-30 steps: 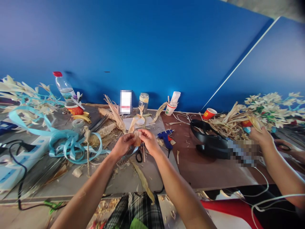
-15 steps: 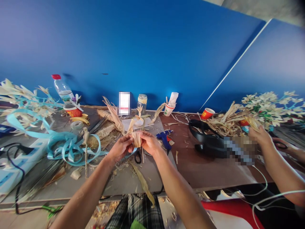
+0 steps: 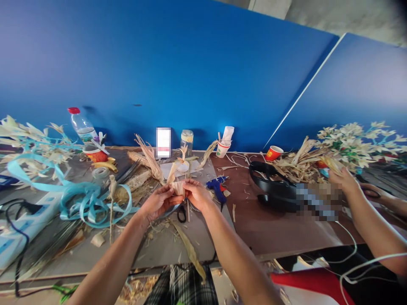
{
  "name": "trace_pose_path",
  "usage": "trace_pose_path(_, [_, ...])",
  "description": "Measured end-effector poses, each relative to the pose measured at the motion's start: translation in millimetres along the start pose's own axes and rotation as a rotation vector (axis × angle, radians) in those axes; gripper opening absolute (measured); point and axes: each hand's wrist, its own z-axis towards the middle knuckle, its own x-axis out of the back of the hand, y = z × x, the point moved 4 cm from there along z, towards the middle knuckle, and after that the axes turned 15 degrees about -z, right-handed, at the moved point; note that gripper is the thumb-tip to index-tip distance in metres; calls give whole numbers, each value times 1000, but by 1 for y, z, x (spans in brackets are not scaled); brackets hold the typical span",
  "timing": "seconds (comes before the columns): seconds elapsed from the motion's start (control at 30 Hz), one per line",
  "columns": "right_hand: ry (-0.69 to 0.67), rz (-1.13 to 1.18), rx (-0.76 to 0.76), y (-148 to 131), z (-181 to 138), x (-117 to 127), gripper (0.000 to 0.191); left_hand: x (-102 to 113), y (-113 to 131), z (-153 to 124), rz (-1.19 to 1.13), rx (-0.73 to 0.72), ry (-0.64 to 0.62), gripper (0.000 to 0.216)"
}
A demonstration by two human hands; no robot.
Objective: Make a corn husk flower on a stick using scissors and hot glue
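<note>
Between my two hands is a short, pale piece of corn husk (image 3: 178, 188). My left hand (image 3: 161, 201) pinches its left side, and the fingers of my right hand (image 3: 196, 192) are closed on its right side. Just below them lie black-handled scissors (image 3: 181, 214), partly hidden. A husk flower (image 3: 183, 157) stands behind my hands, near a corn cob (image 3: 140, 155) with its husk peeled back. To the right of my right hand rests a blue glue gun (image 3: 218, 187). A long husk strip (image 3: 190, 250) hangs over the table's front edge.
Light blue ribbon (image 3: 90, 203) lies in loops at left beside a white power strip (image 3: 28, 226). A red-capped bottle (image 3: 81, 125), paper cups (image 3: 223, 148) and a glass jar (image 3: 187, 140) stand along the blue wall. A black headband-like object (image 3: 270, 186) and a co-worker's hand (image 3: 345, 182) are at right.
The husk piece now sits lower and tilted, with my left fingers further around its bottom edge. The whole view has shifted slightly. The co-worker's hand stays in about the same place.
</note>
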Motion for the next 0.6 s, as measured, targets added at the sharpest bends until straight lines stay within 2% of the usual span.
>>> trace_pose_path(0.13, [17,26,7,-1,-1,-2,18,-6,-1,-2,45,6,-67,28])
trace_pose_path(0.3, [-25,-9,33,-2,-3,-6,17,-4,1,-1,100,-23,-27,17])
trace_pose_path(0.6, [-47,-13,27,0,-4,-15,19,2,10,-1,101,-38,-54,20])
